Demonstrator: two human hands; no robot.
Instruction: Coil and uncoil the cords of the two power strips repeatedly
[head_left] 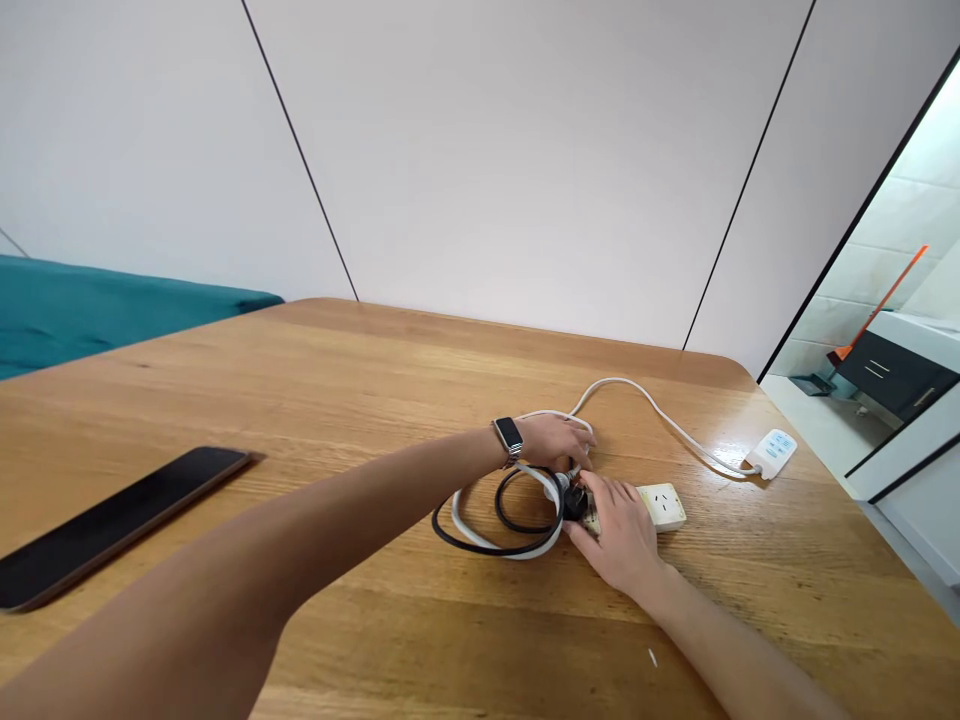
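Note:
A white power strip (664, 507) lies on the wooden table, and my right hand (619, 525) is wrapped over its near part, hiding much of it. A black plug (575, 502) sits at the strip's left end, beside the fingertips of that hand. My left hand (556, 440), with a watch (508, 436) on its wrist, reaches in from the left, its fingers curled round the white cable (546, 415) close to a white plug (556, 486). A black cable (480, 546) lies in loops together with white cable below the left wrist. What sits under the left fingers is partly hidden.
At the right, the white cord ends in a white labelled block (772, 453) near the table edge. A dark tablet-like slab (124, 515) lies at the left. Behind the table (420, 360) stands a white panelled wall (525, 170); teal upholstery (112, 305) is at the far left.

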